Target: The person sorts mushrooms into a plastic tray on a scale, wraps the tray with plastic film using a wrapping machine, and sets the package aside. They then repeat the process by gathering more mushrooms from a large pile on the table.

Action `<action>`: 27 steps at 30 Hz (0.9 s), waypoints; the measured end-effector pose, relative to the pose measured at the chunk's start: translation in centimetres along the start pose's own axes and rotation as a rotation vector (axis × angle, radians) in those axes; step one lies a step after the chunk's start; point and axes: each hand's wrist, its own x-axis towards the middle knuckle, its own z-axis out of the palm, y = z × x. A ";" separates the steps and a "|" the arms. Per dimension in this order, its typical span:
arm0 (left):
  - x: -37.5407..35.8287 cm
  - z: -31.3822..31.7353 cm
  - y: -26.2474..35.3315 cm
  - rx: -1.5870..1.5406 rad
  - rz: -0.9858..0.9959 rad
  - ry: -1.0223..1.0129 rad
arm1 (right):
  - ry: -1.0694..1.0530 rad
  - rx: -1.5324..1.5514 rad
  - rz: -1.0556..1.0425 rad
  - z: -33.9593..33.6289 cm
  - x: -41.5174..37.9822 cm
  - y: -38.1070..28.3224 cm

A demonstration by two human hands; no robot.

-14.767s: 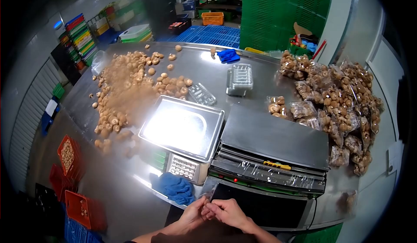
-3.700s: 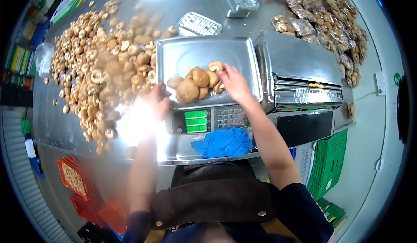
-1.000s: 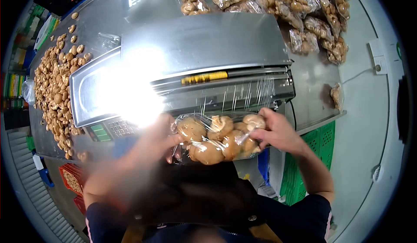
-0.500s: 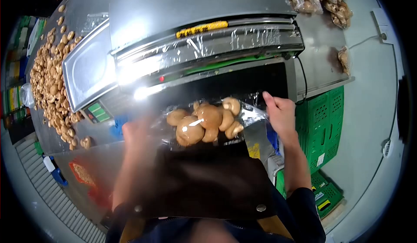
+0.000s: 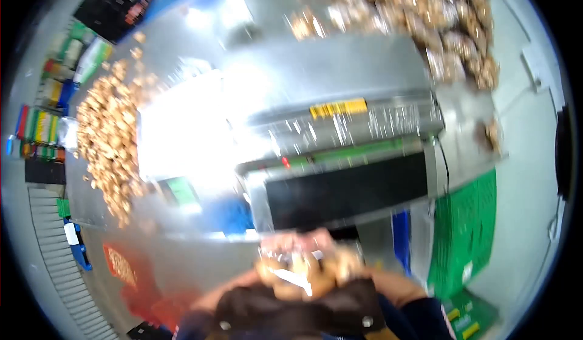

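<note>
A pack of brown mushrooms in clear film (image 5: 303,274) is close to my chest, above the dark apron. My left hand (image 5: 278,241) and my right hand (image 5: 320,239) meet at the pack's far side, closed on the film. Motion blur smears the fingers, so their exact grip is hard to make out. Beyond them stands the film wrapping machine (image 5: 349,118), with its black plate (image 5: 349,191) bare and a small red light lit.
Loose mushrooms (image 5: 109,139) are heaped on the steel table at left, beside a glaring scale tray (image 5: 179,127). Many wrapped mushroom packs (image 5: 419,12) are piled at the back right. Green crates (image 5: 464,236) stand at right, below the table.
The pack has moved from over the black plate back toward my chest. My hands, spread at its two ends before, have come together on it. The view has shifted.
</note>
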 end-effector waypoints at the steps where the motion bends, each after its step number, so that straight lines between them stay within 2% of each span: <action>1: 0.1 -0.2 1.9 0.020 0.107 0.051 | -0.042 -0.048 -0.027 0.8 0.5 -0.2; 2: 0.2 -0.5 4.0 0.025 0.221 0.102 | -0.131 -0.282 -0.113 1.0 1.2 0.0; 4: 0.0 -1.0 8.0 0.027 0.486 0.174 | -0.136 -0.391 -0.224 3.1 1.9 -1.1; 5: -0.2 -1.2 9.6 0.029 0.617 0.175 | -0.272 -0.538 -0.269 2.4 2.7 -0.5; 7: -0.1 -1.7 11.5 0.026 0.837 0.031 | -0.379 -0.759 -0.262 0.8 3.8 0.6; 8: 0.7 -2.3 11.6 0.031 0.883 -0.263 | -0.350 -0.835 -0.218 0.2 4.0 0.8; 9: 1.0 -0.7 11.1 -0.207 0.805 -0.480 | -0.318 -0.905 -0.171 -0.4 4.0 1.0; 10: -1.8 0.5 12.3 -0.760 0.304 -0.734 | -0.286 -0.974 -0.122 -1.0 3.8 1.1; 12: -2.9 0.7 12.3 -1.013 0.100 -0.854 | -0.215 -1.110 -0.035 -2.2 3.7 0.4; 14: -3.4 1.2 12.2 -1.269 -0.121 -0.974 | 0.182 -0.697 0.187 0.4 0.8 -6.9; 15: -3.3 1.4 12.4 -1.392 -0.238 -1.036 | 0.089 -0.696 0.067 -0.6 -0.9 -9.4; 16: -3.1 1.6 12.8 -1.351 -0.186 -1.042 | -0.005 -0.689 -0.049 -1.3 -2.4 -11.4; 17: -2.7 1.7 13.5 -1.310 -0.138 -1.046 | -0.071 -0.690 -0.009 -0.7 -3.7 -12.9; 19: -2.1 2.2 13.8 -1.301 -0.127 -1.035 | -0.188 -0.939 0.000 1.8 -4.7 -14.2; 20: -1.9 2.5 13.5 -1.300 -0.134 -1.019 | -0.279 -1.308 0.180 2.8 -3.9 -15.2; 22: -1.1 2.9 12.9 -1.295 -0.149 -0.965 | -0.149 -0.964 0.296 1.1 -2.8 -13.2; 23: -0.5 2.9 12.5 -1.280 -0.161 -0.916 | -0.177 -0.870 0.147 -1.2 -2.1 -11.7; 27: 2.2 2.1 9.5 -1.223 -0.247 -0.626 | 0.064 -0.552 0.289 -4.5 -0.5 -11.6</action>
